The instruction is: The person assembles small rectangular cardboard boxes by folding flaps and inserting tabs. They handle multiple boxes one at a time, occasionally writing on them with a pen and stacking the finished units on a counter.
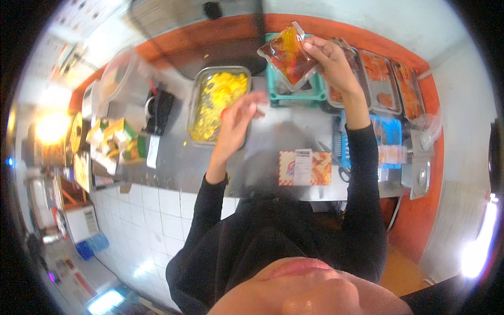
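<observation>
Up over the back of the counter, my right hand [332, 62] is closed on the edge of a clear sauce packet [289, 56] filled with reddish-brown liquid. The packet hangs above a green plastic basket [299, 96]. My left hand [237, 123] is raised in front of a metal tray [192, 118] of chopped yellow food [220, 89]. Motion smears its fingertips, so whether it is open or closed is unclear. On the counter between my arms lies a flat printed box [321, 169] with a paper slip [303, 167] on top.
Metal trays of orange-red food [377, 79] line the back right. A blue basket [387, 131] stands beside my right forearm, with scissors [344, 174] near it. Leftward are a black device [159, 113], a clear plastic tub [123, 73] and a yellow-green carton [118, 139].
</observation>
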`<state>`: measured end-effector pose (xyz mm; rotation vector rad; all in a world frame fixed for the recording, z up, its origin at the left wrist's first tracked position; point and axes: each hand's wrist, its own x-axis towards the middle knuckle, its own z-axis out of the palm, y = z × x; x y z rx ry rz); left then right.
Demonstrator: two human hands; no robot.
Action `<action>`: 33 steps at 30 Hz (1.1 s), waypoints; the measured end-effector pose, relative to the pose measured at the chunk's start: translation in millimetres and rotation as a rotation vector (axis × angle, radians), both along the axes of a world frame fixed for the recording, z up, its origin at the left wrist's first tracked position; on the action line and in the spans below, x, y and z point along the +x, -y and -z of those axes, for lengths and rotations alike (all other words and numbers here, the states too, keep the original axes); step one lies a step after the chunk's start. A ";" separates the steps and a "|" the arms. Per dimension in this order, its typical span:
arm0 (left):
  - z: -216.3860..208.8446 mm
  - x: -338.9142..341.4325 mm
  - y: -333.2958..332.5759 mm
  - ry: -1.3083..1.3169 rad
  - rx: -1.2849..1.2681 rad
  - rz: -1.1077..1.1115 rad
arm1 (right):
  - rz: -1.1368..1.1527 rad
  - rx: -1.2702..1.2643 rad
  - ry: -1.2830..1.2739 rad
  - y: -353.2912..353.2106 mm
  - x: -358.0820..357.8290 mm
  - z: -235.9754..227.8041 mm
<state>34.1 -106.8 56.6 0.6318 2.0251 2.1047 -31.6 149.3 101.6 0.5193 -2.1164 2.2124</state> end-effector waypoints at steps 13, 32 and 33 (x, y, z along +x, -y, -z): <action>-41.1 99.1 247.0 -0.192 0.241 -0.764 | -0.630 0.229 0.066 313.4 75.8 -48.5; 74.2 259.3 462.5 0.308 0.050 -0.967 | -0.981 0.501 0.282 589.1 120.6 121.5; 74.3 255.7 473.2 0.305 0.083 -0.983 | -0.859 0.488 0.221 599.4 101.7 131.0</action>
